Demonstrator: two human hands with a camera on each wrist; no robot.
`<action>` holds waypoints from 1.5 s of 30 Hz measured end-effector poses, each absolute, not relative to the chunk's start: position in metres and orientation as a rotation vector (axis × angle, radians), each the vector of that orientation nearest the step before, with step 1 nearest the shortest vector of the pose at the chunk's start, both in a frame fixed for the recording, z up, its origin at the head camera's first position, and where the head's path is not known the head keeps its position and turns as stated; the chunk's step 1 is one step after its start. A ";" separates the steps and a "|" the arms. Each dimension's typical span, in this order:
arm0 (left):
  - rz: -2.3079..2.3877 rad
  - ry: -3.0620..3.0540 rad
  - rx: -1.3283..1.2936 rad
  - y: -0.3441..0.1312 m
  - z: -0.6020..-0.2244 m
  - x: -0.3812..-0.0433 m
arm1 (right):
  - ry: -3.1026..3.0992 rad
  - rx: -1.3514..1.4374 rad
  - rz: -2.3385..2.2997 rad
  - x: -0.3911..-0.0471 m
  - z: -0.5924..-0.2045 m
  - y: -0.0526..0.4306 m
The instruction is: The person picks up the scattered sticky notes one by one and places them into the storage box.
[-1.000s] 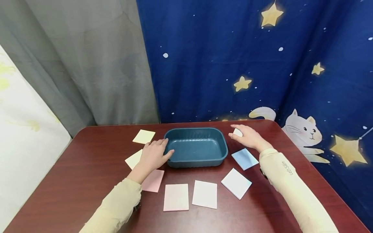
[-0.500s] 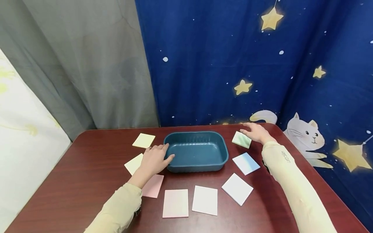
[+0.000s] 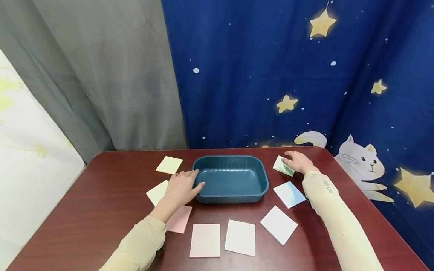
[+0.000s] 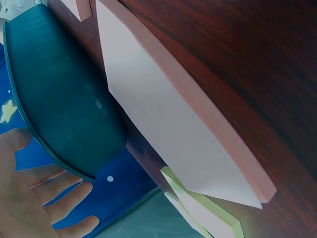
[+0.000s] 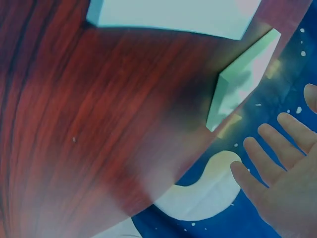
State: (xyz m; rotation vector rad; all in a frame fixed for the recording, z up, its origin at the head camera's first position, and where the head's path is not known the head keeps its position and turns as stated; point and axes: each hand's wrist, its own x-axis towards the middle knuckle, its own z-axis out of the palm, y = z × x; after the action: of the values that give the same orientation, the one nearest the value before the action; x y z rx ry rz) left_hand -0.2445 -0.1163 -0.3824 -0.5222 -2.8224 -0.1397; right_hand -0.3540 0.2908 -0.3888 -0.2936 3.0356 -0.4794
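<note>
Blue tub [image 3: 234, 199] stands on the brown table [image 3: 84, 210], toward its far edge. Left hand [image 3: 181, 187] is at the tub's left rim, fingers extended and spread, gripping nothing. Green notepad [image 3: 283, 167] lies right of the tub; right hand [image 3: 300, 162] is beside it, fingers loosely extended and holding nothing (fingertips clear of the pad in the wrist view). A blue notepad [image 3: 289, 194] lies nearer the person.
</note>
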 end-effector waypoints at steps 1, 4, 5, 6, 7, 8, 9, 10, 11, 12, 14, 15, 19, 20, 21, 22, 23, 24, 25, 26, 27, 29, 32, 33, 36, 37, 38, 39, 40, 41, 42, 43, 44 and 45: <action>-0.139 -2.822 -0.521 -0.116 -0.383 -0.244 | 3.030 -0.286 -0.480 -0.355 -0.391 0.291; -0.134 -2.818 -0.521 -0.116 -0.384 -0.244 | 3.022 -0.272 -0.464 -0.358 -0.397 0.291; -0.134 -2.815 -0.522 -0.116 -0.385 -0.244 | 3.022 -0.263 -0.460 -0.359 -0.399 0.291; -0.135 -2.813 -0.522 -0.117 -0.385 -0.244 | 3.021 -0.261 -0.451 -0.360 -0.401 0.291; -0.135 -2.810 -0.523 -0.117 -0.385 -0.244 | 3.020 -0.253 -0.445 -0.360 -0.402 0.291; -0.137 -2.807 -0.524 -0.117 -0.385 -0.244 | 3.020 -0.254 -0.438 -0.361 -0.403 0.291; -0.137 -2.804 -0.524 -0.117 -0.385 -0.244 | 3.020 -0.250 -0.433 -0.362 -0.404 0.292; -0.136 -2.800 -0.524 -0.117 -0.385 -0.244 | 3.019 -0.252 -0.426 -0.362 -0.404 0.292; -0.134 -2.797 -0.524 -0.117 -0.385 -0.244 | 3.017 -0.257 -0.423 -0.362 -0.404 0.292; -0.136 -2.793 -0.524 -0.117 -0.385 -0.245 | 3.015 -0.264 -0.423 -0.363 -0.405 0.293; -0.138 -2.785 -0.522 -0.117 -0.385 -0.246 | 3.003 -0.277 -0.426 -0.364 -0.405 0.294; -0.141 -2.781 -0.522 -0.117 -0.384 -0.247 | 2.993 -0.281 -0.437 -0.365 -0.406 0.295; -0.151 -2.773 -0.525 -0.117 -0.384 -0.247 | 2.934 -0.262 -0.496 -0.366 -0.408 0.300; -0.150 -2.772 -0.525 -0.117 -0.384 -0.247 | 2.919 -0.253 -0.507 -0.366 -0.409 0.301; -0.147 -2.770 -0.526 -0.117 -0.384 -0.247 | 2.908 -0.249 -0.510 -0.366 -0.410 0.302; -0.144 -2.770 -0.526 -0.117 -0.384 -0.247 | 2.900 -0.240 -0.507 -0.367 -0.411 0.303; -0.142 -2.769 -0.526 -0.117 -0.383 -0.247 | 2.893 -0.232 -0.506 -0.367 -0.412 0.304; -0.139 -2.769 -0.526 -0.117 -0.383 -0.247 | 2.888 -0.225 -0.505 -0.368 -0.412 0.305; -0.136 -2.770 -0.525 -0.117 -0.383 -0.247 | 2.885 -0.224 -0.497 -0.368 -0.413 0.305; -0.135 -2.771 -0.526 -0.117 -0.383 -0.247 | 2.881 -0.222 -0.497 -0.368 -0.413 0.305; -0.134 -2.772 -0.526 -0.117 -0.383 -0.247 | 2.880 -0.222 -0.498 -0.368 -0.414 0.305; -0.128 -2.776 -0.525 -0.117 -0.382 -0.247 | 2.878 -0.223 -0.512 -0.369 -0.414 0.304; -0.121 -2.779 -0.524 -0.117 -0.382 -0.246 | 2.876 -0.249 -0.519 -0.368 -0.413 0.303; -0.121 -2.782 -0.523 -0.116 -0.382 -0.246 | 2.877 -0.259 -0.514 -0.368 -0.413 0.303; -0.128 -2.784 -0.516 -0.116 -0.381 -0.246 | 2.878 -0.300 -0.502 -0.369 -0.411 0.302; -0.131 -2.785 -0.514 -0.116 -0.381 -0.247 | 2.881 -0.311 -0.493 -0.371 -0.411 0.301; -0.136 -2.784 -0.513 -0.116 -0.381 -0.247 | 2.883 -0.320 -0.486 -0.372 -0.411 0.301; -0.141 -2.784 -0.512 -0.116 -0.381 -0.247 | 2.887 -0.330 -0.478 -0.373 -0.410 0.301; -0.143 -2.783 -0.512 -0.116 -0.381 -0.247 | 2.890 -0.331 -0.476 -0.374 -0.411 0.301; -0.144 -2.783 -0.513 -0.116 -0.381 -0.247 | 2.890 -0.320 -0.472 -0.374 -0.411 0.301; -0.145 -2.786 -0.514 -0.116 -0.381 -0.247 | 2.891 -0.311 -0.468 -0.375 -0.411 0.301; -0.146 -2.786 -0.515 -0.116 -0.381 -0.247 | 2.887 -0.295 -0.473 -0.375 -0.411 0.301; -0.145 -2.788 -0.514 -0.116 -0.382 -0.247 | 2.884 -0.277 -0.478 -0.375 -0.412 0.301; -0.146 -2.790 -0.514 -0.116 -0.382 -0.247 | 2.882 -0.262 -0.482 -0.375 -0.411 0.301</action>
State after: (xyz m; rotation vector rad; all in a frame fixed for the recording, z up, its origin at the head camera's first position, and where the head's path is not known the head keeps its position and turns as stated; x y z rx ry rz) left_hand -0.2474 -0.1156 -0.3818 -0.5142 -2.7901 -0.1455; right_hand -0.3750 0.3007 -0.4115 -0.2620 2.8819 -0.4823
